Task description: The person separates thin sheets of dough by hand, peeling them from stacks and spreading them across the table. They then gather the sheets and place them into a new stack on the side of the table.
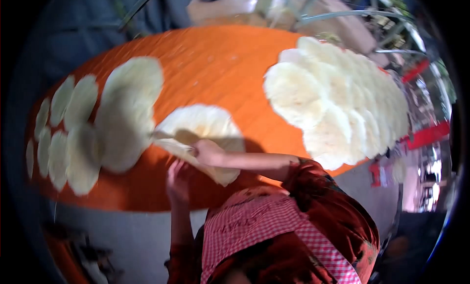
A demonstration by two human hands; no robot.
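Note:
A thin, pale round flatbread (205, 120) lies on the orange table in front of me, its near left edge lifted and folded over. My right hand (209, 152) reaches across from the right, fingers closed at that folded edge. Just below the fold is my left hand (178, 180), fingers pointing up toward the flatbread's near edge and apart from each other. Shadow from the hands falls over the sheet, and part of it is hidden under my right forearm.
Several larger and smaller flatbreads (129, 107) are laid out on the left of the orange table (220, 53). On the right, many more flatbreads (338, 93) overlap in rows up to the edge. Metal bars (342, 14) stand beyond the far side.

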